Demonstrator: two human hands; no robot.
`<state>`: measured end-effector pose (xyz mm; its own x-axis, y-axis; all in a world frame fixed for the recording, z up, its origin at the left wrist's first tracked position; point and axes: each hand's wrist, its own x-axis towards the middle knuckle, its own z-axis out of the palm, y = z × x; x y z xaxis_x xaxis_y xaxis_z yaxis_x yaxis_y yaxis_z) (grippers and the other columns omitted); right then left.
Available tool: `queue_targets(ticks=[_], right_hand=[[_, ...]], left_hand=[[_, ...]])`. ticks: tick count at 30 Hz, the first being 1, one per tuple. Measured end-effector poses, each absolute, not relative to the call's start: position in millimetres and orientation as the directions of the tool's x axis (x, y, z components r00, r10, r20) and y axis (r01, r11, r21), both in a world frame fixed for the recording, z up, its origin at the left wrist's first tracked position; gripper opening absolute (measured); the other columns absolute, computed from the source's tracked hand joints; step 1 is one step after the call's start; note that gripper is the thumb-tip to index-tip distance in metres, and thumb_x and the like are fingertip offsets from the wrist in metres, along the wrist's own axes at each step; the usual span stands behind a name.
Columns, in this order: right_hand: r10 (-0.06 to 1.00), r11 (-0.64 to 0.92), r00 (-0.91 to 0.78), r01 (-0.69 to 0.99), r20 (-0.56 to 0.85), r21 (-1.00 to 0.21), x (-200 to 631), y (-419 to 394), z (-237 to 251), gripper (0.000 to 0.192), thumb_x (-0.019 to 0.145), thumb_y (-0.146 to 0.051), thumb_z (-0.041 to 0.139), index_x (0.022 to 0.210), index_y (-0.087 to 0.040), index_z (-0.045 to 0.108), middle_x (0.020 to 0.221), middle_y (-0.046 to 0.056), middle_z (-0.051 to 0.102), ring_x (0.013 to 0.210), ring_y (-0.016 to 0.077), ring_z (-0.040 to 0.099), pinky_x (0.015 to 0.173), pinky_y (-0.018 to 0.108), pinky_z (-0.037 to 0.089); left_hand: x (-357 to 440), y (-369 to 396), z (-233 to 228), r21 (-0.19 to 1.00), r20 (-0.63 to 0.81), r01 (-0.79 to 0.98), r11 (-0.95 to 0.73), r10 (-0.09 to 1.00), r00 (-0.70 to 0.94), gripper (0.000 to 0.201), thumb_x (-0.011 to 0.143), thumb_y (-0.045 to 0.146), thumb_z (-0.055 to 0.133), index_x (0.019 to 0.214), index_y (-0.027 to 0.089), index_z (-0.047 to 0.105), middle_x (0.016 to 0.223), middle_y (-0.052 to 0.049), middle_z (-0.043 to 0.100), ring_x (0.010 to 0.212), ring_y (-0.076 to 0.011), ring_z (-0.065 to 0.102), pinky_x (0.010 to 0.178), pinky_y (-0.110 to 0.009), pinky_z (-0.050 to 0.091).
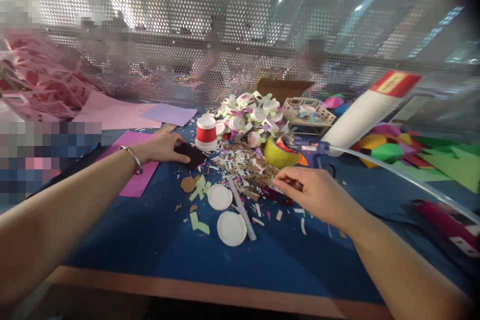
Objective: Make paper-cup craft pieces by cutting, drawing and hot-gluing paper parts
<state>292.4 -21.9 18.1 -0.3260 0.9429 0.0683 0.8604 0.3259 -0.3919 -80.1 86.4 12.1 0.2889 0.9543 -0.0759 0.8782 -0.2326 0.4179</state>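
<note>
Left of centre on the blue tabletop (pixel 150 245), a dark sheet of paper (pixel 194 155) is lying just in front of a red-and-white cup (pixel 206 134). The left hand (pixel 167 149), with a metal bangle (pixel 134 156) at its wrist, is touching the sheet's left side; thumb and fingers are standing partly open, the thumb reaching over the paper. Cannot tell whether they are gripping it.

Right of centre, the right hand (pixel 309 187) is hovering by a pair of red-handled scissors (pixel 278 196), fingers loosely curled, thumb near the index finger. Contact with the handles cannot be told.

Between the hands, paper scraps (pixel 240 162) are lying scattered. Nearer the front edge, two white discs (pixel 220 197) are resting beside a translucent stick (pixel 243 210). Behind the scraps, a heap of pale paper pieces (pixel 251 115) is rising next to the cup. To the right, a blue glue gun (pixel 315 148) is sitting beside a yellow-green roll (pixel 276 154), and a white tube with a red end (pixel 360 117) is leaning behind it. A magenta sheet (pixel 137 187) is lying partly under the left forearm.
</note>
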Motion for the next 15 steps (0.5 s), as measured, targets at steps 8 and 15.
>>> queue_targets(ticks=[8,15], right_hand=[[0.933,0.328,-0.360,0.868,-0.018,-0.372,293.5,-19.9,18.7,0.027,0.097,-0.044,0.052,0.088,-0.024,0.069,0.074,0.000,0.069,0.063,0.0150,0.061,0.060,0.028,0.042],[0.893,0.397,-0.438,0.875,-0.103,-0.277,292.9,-20.5,16.7,0.020,0.095,-0.040,0.057,0.093,-0.023,0.068,0.084,0.002,0.066,0.070,0.0169,0.061,0.064,0.031,0.042]], left_hand=[[-88.4,100.0,-0.9,0.581,-0.048,0.804,-0.126,0.981,0.188,0.047,0.057,0.043,0.083,0.090,0.018,0.062,0.089,-0.010,0.067,0.083,-0.0291,0.064,0.069,-0.038,0.049],[-101.9,91.8,-1.8,0.702,0.053,0.694,-0.160,0.983,0.174,0.062,0.072,0.047,0.074,0.124,0.017,0.055,0.113,-0.012,0.065,0.091,-0.0234,0.065,0.076,-0.036,0.052]])
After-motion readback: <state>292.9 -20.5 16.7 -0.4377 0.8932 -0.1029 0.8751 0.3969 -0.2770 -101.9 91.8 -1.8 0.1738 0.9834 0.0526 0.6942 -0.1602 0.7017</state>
